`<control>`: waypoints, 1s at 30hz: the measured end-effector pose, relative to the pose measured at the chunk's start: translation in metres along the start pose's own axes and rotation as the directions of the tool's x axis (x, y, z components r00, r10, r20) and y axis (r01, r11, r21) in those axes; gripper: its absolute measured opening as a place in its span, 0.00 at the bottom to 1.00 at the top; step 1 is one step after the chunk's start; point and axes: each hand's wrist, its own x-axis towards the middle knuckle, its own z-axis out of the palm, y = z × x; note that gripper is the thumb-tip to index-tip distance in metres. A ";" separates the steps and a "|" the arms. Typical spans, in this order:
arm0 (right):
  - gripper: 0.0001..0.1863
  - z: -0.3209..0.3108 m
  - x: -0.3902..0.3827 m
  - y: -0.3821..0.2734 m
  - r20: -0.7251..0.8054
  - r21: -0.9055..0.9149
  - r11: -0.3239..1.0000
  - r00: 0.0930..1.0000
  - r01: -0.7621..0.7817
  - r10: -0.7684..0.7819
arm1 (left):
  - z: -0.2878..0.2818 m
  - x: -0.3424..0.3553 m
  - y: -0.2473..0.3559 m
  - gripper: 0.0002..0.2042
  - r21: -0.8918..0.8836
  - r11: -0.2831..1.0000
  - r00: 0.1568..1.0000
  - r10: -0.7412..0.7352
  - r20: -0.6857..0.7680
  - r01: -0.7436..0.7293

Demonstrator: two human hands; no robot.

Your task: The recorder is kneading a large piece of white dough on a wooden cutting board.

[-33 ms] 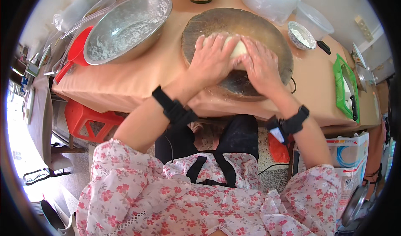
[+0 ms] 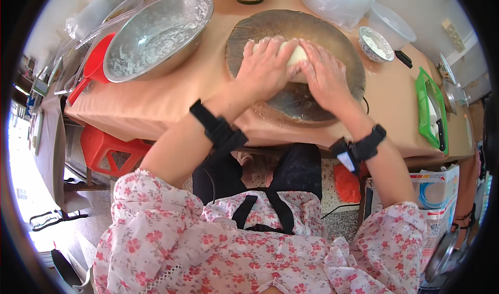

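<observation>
- Right now both hands press down on a pale, soft lump of dough (image 2: 295,60) that lies on a round, dark wooden chopping board (image 2: 312,104), which sits toward the far edge of the table covered in a tan cloth (image 2: 156,107).
- The left hand (image 2: 262,68) lies palm-down over the left part of the lump of dough, fingers together and curled over its far side.
- The right hand (image 2: 325,75) lies palm-down over the right part, fingers spread a little; only a strip of dough shows between the two hands.
- Neither hand grips anything; both are flattened on the dough, and each wrist wears a black strap.
- A large, round steel mixing bowl (image 2: 156,36), dusted white inside, stands to the left of the board, near the far left corner of the table.
- A red plastic scoop (image 2: 96,65) lies just beside the mixing bowl, at the left edge.
- A small patterned bowl of white flour (image 2: 375,44) stands just beside the board on its right.
- A green plastic basket (image 2: 429,109) rests at the right edge of the table, well apart from the hands.
</observation>
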 end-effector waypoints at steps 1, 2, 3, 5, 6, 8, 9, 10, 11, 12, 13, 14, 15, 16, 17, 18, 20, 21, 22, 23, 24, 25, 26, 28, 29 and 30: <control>0.25 0.003 0.016 0.014 0.044 0.050 0.997 0.997 -0.058 0.056 | 0.000 0.016 -0.004 0.26 -0.007 0.998 0.989 -0.058 0.133 0.060; 0.25 0.005 0.032 0.029 0.044 0.050 0.997 0.997 -0.065 0.063 | 0.001 0.031 -0.008 0.25 -0.004 0.993 0.958 -0.114 0.264 0.119; 0.28 0.007 0.048 0.041 0.152 0.114 0.982 0.979 -0.150 0.132 | 0.001 0.046 -0.014 0.25 -0.001 0.993 0.957 -0.116 0.267 0.120; 0.31 0.010 0.070 0.048 0.266 0.176 0.955 0.946 -0.237 0.186 | 0.004 0.070 -0.028 0.25 0.064 0.979 0.878 -0.200 0.436 0.192; 0.33 0.005 0.084 0.042 0.364 0.023 0.946 0.884 -0.323 0.293 | 0.008 0.077 -0.033 0.25 0.071 0.978 0.877 -0.206 0.435 0.195; 0.36 0.005 0.099 0.047 0.436 -0.140 0.910 0.801 -0.391 0.411 | 0.017 0.088 -0.037 0.24 0.107 0.963 0.873 -0.268 0.408 0.246; 0.37 0.009 0.102 0.055 0.432 -0.137 0.907 0.800 -0.399 0.417 | 0.020 0.094 -0.038 0.24 0.105 0.965 0.874 -0.262 0.410 0.240; 0.37 0.011 0.104 0.062 0.428 -0.134 0.903 0.798 -0.408 0.424 | 0.023 0.099 -0.038 0.24 0.121 0.960 0.864 -0.280 0.419 0.252; 0.37 0.015 0.106 0.067 0.428 -0.131 0.903 0.798 -0.410 0.424 | 0.025 0.102 -0.040 0.25 0.142 0.953 0.852 -0.303 0.427 0.268; 0.38 0.017 0.108 0.071 0.433 -0.100 0.904 0.800 -0.417 0.416 | 0.027 0.104 -0.042 0.25 0.144 0.953 0.851 -0.302 0.428 0.266; 0.39 0.020 0.108 0.075 0.437 -0.069 0.903 0.801 -0.423 0.409 | 0.028 0.105 -0.042 0.25 0.136 0.950 0.848 -0.311 0.429 0.280; 0.39 0.021 0.108 0.075 0.435 -0.067 0.903 0.802 -0.425 0.409 | 0.029 0.105 -0.043 0.25 0.128 0.947 0.844 -0.320 0.430 0.293; 0.40 0.022 0.107 0.075 0.426 -0.054 0.903 0.808 -0.425 0.406 | 0.030 0.105 -0.044 0.25 0.129 0.948 0.845 -0.318 0.429 0.291; 0.40 0.023 0.106 0.075 0.416 -0.042 0.904 0.815 -0.425 0.403 | 0.029 0.105 -0.044 0.26 0.131 0.947 0.839 -0.321 0.440 0.293; 0.40 0.022 0.105 0.073 0.415 -0.041 0.904 0.816 -0.425 0.402 | 0.029 0.103 -0.045 0.26 0.134 0.945 0.831 -0.326 0.450 0.298; 0.41 0.022 0.102 0.070 0.412 -0.042 0.908 0.820 -0.418 0.397 | 0.028 0.100 -0.044 0.26 0.135 0.945 0.832 -0.326 0.448 0.297; 0.41 0.019 0.093 0.066 0.404 -0.046 0.911 0.827 -0.410 0.392 | 0.025 0.093 -0.040 0.26 0.103 0.946 0.836 -0.319 0.446 0.306; 0.40 0.018 0.087 0.065 0.383 0.004 0.922 0.852 -0.387 0.356 | 0.022 0.090 -0.037 0.26 0.102 0.948 0.839 -0.316 0.443 0.303; 0.39 0.016 0.080 0.064 0.360 0.053 0.931 0.876 -0.362 0.320 | 0.019 0.085 -0.032 0.25 0.038 0.941 0.834 -0.317 0.452 0.337; 0.39 0.014 0.074 0.058 0.359 0.053 0.933 0.879 -0.356 0.315 | 0.015 0.079 -0.029 0.25 -0.022 0.927 0.827 -0.323 0.459 0.374; 0.37 0.011 0.067 0.052 0.321 0.118 0.941 0.909 -0.318 0.267 | 0.017 0.068 -0.030 0.23 -0.037 0.946 0.885 -0.286 0.367 0.321; 0.35 0.007 0.060 0.046 0.279 0.180 0.944 0.935 -0.275 0.219 | 0.017 0.058 -0.028 0.23 -0.036 0.946 0.887 -0.289 0.360 0.323; 0.30 0.004 0.052 0.044 0.246 0.191 0.955 0.953 -0.226 0.177 | 0.014 0.049 -0.023 0.23 -0.053 0.967 0.934 -0.226 0.277 0.249; 0.29 0.003 0.029 0.041 0.131 0.160 0.980 0.987 -0.115 0.094 | 0.011 0.029 -0.013 0.21 -0.086 0.990 0.987 -0.104 0.123 0.115; 0.28 0.002 0.018 0.036 0.018 0.119 0.993 1.000 -0.007 0.005 | 0.008 0.018 -0.010 0.21 -0.086 0.990 0.988 -0.105 0.118 0.115; 0.26 -0.003 0.008 0.029 0.029 0.063 0.998 1.000 0.010 -0.012 | 0.005 0.007 -0.006 0.21 -0.060 0.998 0.999 -0.030 0.045 0.033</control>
